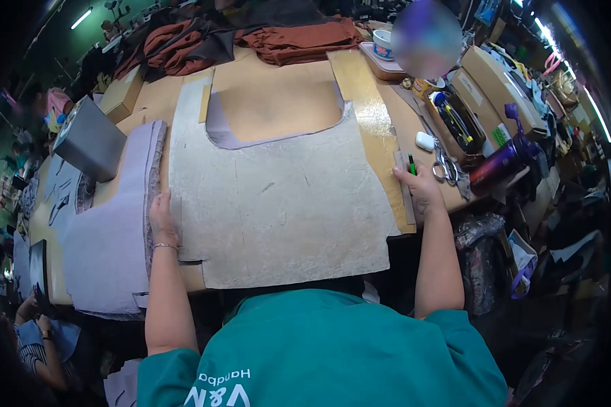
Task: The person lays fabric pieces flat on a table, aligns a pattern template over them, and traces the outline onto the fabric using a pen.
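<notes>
A large pale grey pattern board [285, 210] with a U-shaped cutout lies in front of me, overhanging the table's near edge. Purple-grey material shows under its cutout. My left hand [163, 220] is closed at the board's left edge, beside a stack of purple-grey sheets [108, 237]; its fingertips are partly hidden. At the right edge, my right hand [424, 188] is closed around a green pen [412, 164]. Its fingers also touch a narrow flat strip [407, 197] lying along the yellowish board [365, 102].
A grey metal block [91, 139] stands on the left stack. Scissors [445, 166], a white case [425, 141], a purple-red bottle [499, 163] and a pen box [458, 122] crowd the right side. Brown fabric [299, 42] lies at the back. Another person [44, 332] sits lower left.
</notes>
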Motion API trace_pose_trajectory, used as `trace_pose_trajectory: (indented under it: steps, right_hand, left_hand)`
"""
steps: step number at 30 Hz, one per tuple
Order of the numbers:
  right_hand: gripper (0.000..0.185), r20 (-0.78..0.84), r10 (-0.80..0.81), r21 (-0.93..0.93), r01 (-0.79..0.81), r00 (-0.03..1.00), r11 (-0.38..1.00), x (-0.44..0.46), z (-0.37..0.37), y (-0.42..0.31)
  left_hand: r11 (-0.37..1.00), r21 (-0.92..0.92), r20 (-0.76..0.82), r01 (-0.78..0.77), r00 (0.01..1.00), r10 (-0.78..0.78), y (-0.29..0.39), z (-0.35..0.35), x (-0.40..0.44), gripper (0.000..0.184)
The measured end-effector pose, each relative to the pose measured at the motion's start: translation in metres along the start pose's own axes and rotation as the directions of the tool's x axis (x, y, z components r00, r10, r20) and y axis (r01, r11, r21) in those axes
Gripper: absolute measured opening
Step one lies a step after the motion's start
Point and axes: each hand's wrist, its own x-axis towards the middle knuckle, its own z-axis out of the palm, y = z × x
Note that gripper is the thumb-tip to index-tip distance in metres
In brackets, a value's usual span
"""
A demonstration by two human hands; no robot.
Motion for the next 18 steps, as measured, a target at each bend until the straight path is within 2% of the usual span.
trace_pose_trajectory:
  steps: [2, 5, 7, 10, 11, 14, 15, 16, 17, 18]
  right_hand:
    - [0.030, 0.033, 0.002, 0.129, -0.006, 0.999, 0.992, -0.014, -0.003, -0.007]
    - [0.039, 0.131, 0.004, 0.271, -0.039, 0.991, 0.962, -0.032, -0.003, -0.022]
    - [0.045, 0.204, -0.030, 0.329, -0.040, 0.978, 0.943, -0.032, -0.008, -0.005]
    - [0.050, 0.181, -0.045, 0.318, -0.015, 0.982, 0.948, -0.034, -0.020, 0.028]
    - [0.052, 0.169, -0.006, 0.305, -0.047, 0.986, 0.951, -0.037, -0.023, 0.032]
    - [0.052, 0.106, 0.025, 0.297, -0.056, 0.994, 0.953, -0.055, -0.028, 0.022]
    - [0.051, 0.073, -0.034, 0.278, 0.012, 0.997, 0.961, -0.058, -0.032, 0.019]
    - [0.050, 0.059, -0.077, 0.261, 0.060, 0.995, 0.964, -0.062, -0.035, 0.015]
    - [0.050, 0.044, -0.120, 0.243, 0.106, 0.992, 0.964, -0.067, -0.039, 0.009]
    - [0.050, 0.031, -0.162, 0.226, 0.151, 0.986, 0.962, -0.073, -0.041, 0.003]
  left_hand:
    - [1.000, 0.008, -0.004, 0.005, 1.000, -0.005, 0.004, 0.003, -0.003, 0.026]
    - [0.999, -0.016, 0.135, 0.032, 0.990, -0.030, -0.010, -0.002, 0.011, 0.027]
    - [0.983, -0.121, 0.269, 0.141, 0.957, -0.104, -0.008, 0.001, 0.000, 0.026]
    - [0.945, -0.187, 0.430, 0.269, 0.887, -0.167, -0.015, -0.007, 0.003, 0.025]
    - [0.931, -0.191, 0.473, 0.310, 0.860, -0.189, -0.021, -0.013, 0.006, 0.025]
    - [0.982, 0.054, 0.362, 0.182, 0.913, -0.189, -0.018, -0.012, -0.002, 0.034]
    - [0.979, 0.191, 0.394, -0.070, 0.919, -0.011, -0.021, -0.011, -0.002, 0.033]
    - [0.896, 0.311, 0.451, -0.318, 0.879, 0.156, -0.026, -0.010, -0.002, 0.032]
    - [0.738, 0.402, 0.527, -0.541, 0.796, 0.297, -0.031, -0.007, -0.002, 0.032]
    - [0.681, 0.456, 0.499, -0.574, 0.798, 0.338, -0.038, -0.004, -0.003, 0.030]
